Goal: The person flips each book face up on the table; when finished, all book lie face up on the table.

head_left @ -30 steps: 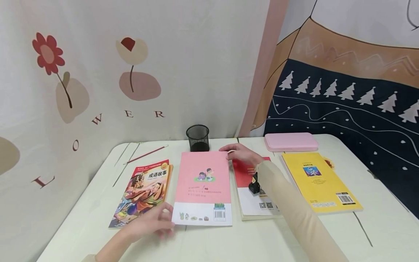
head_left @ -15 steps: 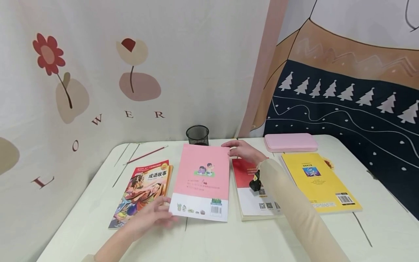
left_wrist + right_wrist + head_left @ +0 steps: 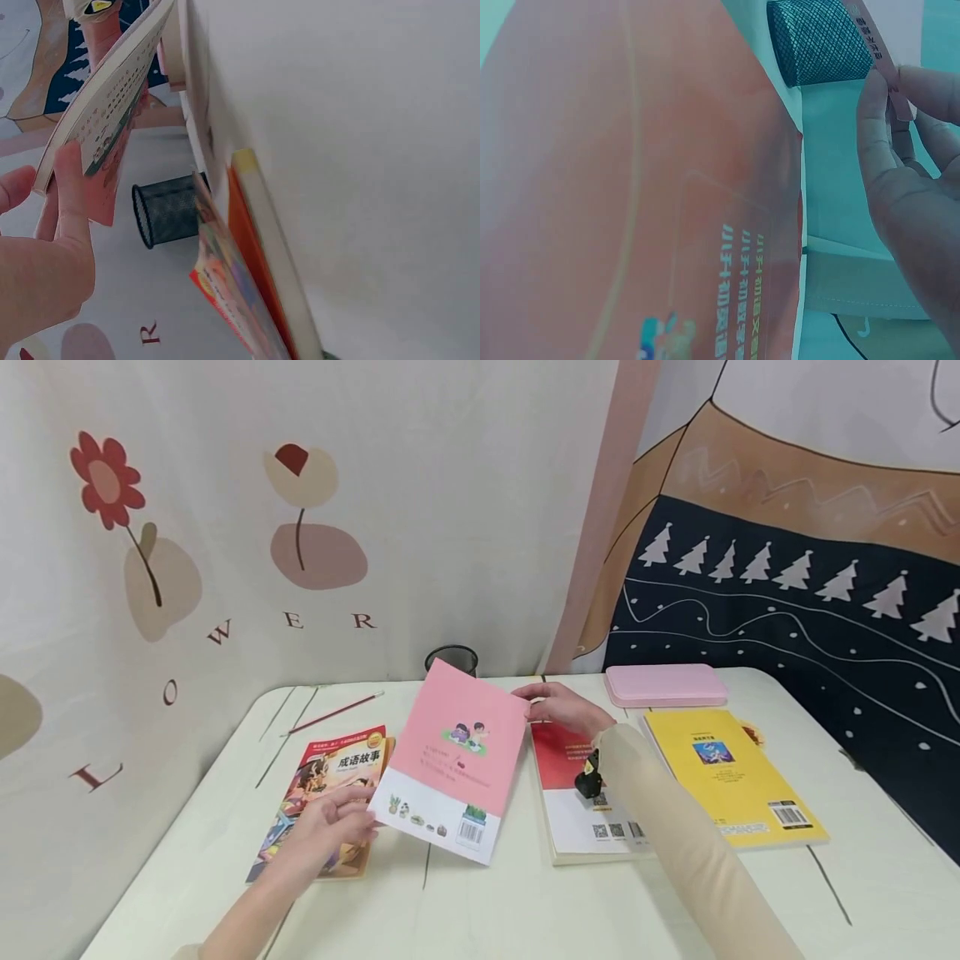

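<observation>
A pink and white book point(image 3: 461, 710) hangs tilted above the table, its back cover with a barcode facing up. My left hand point(image 3: 330, 831) pinches its lower left corner between thumb and fingers. At the upper right corner, my right hand point(image 3: 566, 706) pinches the book's edge; the right wrist view shows its spine point(image 3: 870, 37) between thumb and fingers. Below the left hand lies a book with an illustrated cover point(image 3: 352, 777), on top of another book with an orange edge point(image 3: 251, 240). A red and white book point(image 3: 562, 814) lies partly under my right forearm.
Behind the pink book stands a black mesh pen cup point(image 3: 457, 653), mostly hidden in the head view. A red pencil point(image 3: 333, 714) lies at the back left. On the right are a yellow book point(image 3: 720, 760) and a pink case point(image 3: 667, 685). Curtains hang behind the table.
The pink book has risen off the table and turned clockwise, its top moving towards the pen cup. My left hand has moved up and left with its lower corner; the right hand has shifted slightly.
</observation>
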Demonstrator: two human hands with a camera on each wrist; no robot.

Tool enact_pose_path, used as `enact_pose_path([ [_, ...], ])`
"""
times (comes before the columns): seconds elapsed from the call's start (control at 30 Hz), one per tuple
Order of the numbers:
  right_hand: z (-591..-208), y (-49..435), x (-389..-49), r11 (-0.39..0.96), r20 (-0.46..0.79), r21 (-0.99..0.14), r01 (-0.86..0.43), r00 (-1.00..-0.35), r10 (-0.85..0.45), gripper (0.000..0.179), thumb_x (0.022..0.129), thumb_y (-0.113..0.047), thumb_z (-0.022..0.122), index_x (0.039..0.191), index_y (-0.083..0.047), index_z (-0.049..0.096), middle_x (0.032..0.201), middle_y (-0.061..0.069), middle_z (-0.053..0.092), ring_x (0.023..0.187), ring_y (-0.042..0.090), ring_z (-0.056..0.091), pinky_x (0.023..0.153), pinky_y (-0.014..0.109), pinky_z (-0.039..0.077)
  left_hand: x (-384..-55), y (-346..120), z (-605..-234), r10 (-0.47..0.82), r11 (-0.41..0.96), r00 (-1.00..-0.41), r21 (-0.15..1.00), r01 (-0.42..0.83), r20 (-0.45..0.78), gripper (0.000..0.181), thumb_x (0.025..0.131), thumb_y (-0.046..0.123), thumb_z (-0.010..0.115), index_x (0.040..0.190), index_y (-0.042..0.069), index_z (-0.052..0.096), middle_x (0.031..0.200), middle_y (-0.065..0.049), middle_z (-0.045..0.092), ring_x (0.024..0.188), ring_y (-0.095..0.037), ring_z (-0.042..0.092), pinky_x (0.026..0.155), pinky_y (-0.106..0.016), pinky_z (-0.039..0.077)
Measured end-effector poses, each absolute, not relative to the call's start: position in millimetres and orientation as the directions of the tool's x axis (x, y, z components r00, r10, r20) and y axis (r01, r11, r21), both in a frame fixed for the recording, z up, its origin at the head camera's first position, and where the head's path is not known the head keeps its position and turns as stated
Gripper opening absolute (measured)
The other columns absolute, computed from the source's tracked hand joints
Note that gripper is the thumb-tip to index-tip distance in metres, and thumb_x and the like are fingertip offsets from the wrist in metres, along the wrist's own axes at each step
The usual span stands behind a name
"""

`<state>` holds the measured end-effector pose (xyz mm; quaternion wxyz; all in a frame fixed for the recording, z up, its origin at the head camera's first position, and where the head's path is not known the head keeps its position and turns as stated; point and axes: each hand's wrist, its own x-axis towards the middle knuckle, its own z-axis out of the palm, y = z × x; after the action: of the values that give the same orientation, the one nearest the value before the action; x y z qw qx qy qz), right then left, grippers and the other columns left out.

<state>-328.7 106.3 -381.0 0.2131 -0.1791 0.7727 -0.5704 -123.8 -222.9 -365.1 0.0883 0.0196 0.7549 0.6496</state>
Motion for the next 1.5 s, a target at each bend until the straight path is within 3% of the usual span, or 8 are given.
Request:
enact_pose_path([
  [0.2, -379.3, 107.6, -328.3, 0.300, -0.137, -0.953, -0.033, -0.840, -0.525, 0.041, 0.079, -0.007, 0.060, 0.119, -0.014, 0.053, 0.116, 0.004, 0.048, 0.106, 0.022, 0.043, 0.089, 0.041, 0.039, -123.6, -220.7, -359.4, 0.062, 0.168, -0.995, 0.984, -0.067, -0.078, 0.040, 0.083, 0.010, 0.059, 0.117, -0.008, 0.047, 0.097, -0.014, 0.063, 0.081, -0.027, 0.061, 0.075, -0.037, 0.050],
  [0.4, -379.5, 107.6, -329.0, 0.276, -0.135, -0.961, -0.019, -0.838, -0.529, 0.039, 0.080, -0.003, 0.057, 0.118, -0.009, 0.052, 0.114, 0.008, 0.046, 0.104, 0.023, 0.045, 0.087, 0.036, 0.042, -123.7, -218.0, -356.5, 0.057, 0.159, -0.998, 0.986, 0.047, 0.038, 0.036, 0.082, 0.006, 0.061, 0.112, -0.010, 0.050, 0.097, -0.010, 0.063, 0.081, -0.018, 0.061, 0.075, -0.039, 0.049],
  [0.7, -379.0, 106.6, -328.8, 0.148, -0.104, -0.988, 0.030, -0.847, -0.521, 0.031, 0.081, 0.002, 0.051, 0.112, -0.001, 0.046, 0.108, 0.014, 0.048, 0.096, 0.026, 0.052, 0.087, 0.035, 0.043, -120.3, -211.6, -348.8, 0.027, 0.166, -0.989, 0.975, 0.151, 0.148, 0.029, 0.081, 0.007, 0.063, 0.103, -0.010, 0.055, 0.092, -0.001, 0.065, 0.082, -0.015, 0.061, 0.071, -0.029, 0.051],
  [1.0, -379.0, 106.1, -328.6, 0.067, -0.054, -0.997, 0.024, -0.872, -0.487, 0.032, 0.083, 0.002, 0.052, 0.114, -0.002, 0.045, 0.113, 0.014, 0.047, 0.103, 0.028, 0.050, 0.091, 0.041, 0.038, -122.1, -210.3, -354.4, -0.026, 0.176, -0.979, 0.965, 0.194, 0.202, 0.024, 0.080, 0.009, 0.065, 0.100, -0.003, 0.060, 0.093, -0.008, 0.065, 0.080, -0.021, 0.062, 0.069, -0.030, 0.052],
  [1.23, -377.5, 108.4, -327.0, 0.047, -0.031, -0.999, 0.009, -0.871, -0.490, 0.026, 0.086, -0.005, 0.053, 0.112, -0.005, 0.050, 0.114, 0.014, 0.050, 0.104, 0.028, 0.050, 0.093, 0.045, 0.035, -120.8, -207.6, -351.7, -0.048, 0.153, -0.972, 0.963, 0.222, 0.231, 0.021, 0.082, 0.006, 0.062, 0.100, -0.003, 0.061, 0.093, 0.002, 0.062, 0.080, -0.016, 0.060, 0.069, -0.025, 0.051],
  [1.37, -375.9, 109.4, -325.9, 0.019, -0.027, -1.000, 0.021, -0.879, -0.476, 0.022, 0.086, -0.003, 0.052, 0.107, -0.004, 0.053, 0.113, 0.014, 0.050, 0.104, 0.028, 0.051, 0.093, 0.043, 0.037, -129.3, -216.2, -371.2, -0.083, 0.107, -0.950, 0.951, 0.291, 0.301, 0.025, 0.083, 0.010, 0.062, 0.105, -0.002, 0.060, 0.089, -0.007, 0.055, 0.073, -0.015, 0.057, 0.063, -0.024, 0.052],
  [1.5, -373.0, 109.3, -324.7, -0.020, -0.021, -0.999, 0.035, -0.878, -0.479, 0.035, 0.086, -0.003, 0.052, 0.121, -0.005, 0.049, 0.118, 0.014, 0.048, 0.107, 0.029, 0.048, 0.094, 0.043, 0.035, -147.7, -233.7, -407.7, -0.100, 0.055, -0.930, 0.936, 0.349, 0.353, 0.029, 0.085, 0.012, 0.060, 0.111, 0.000, 0.057, 0.083, -0.014, 0.056, 0.065, -0.018, 0.058, 0.059, -0.028, 0.053],
])
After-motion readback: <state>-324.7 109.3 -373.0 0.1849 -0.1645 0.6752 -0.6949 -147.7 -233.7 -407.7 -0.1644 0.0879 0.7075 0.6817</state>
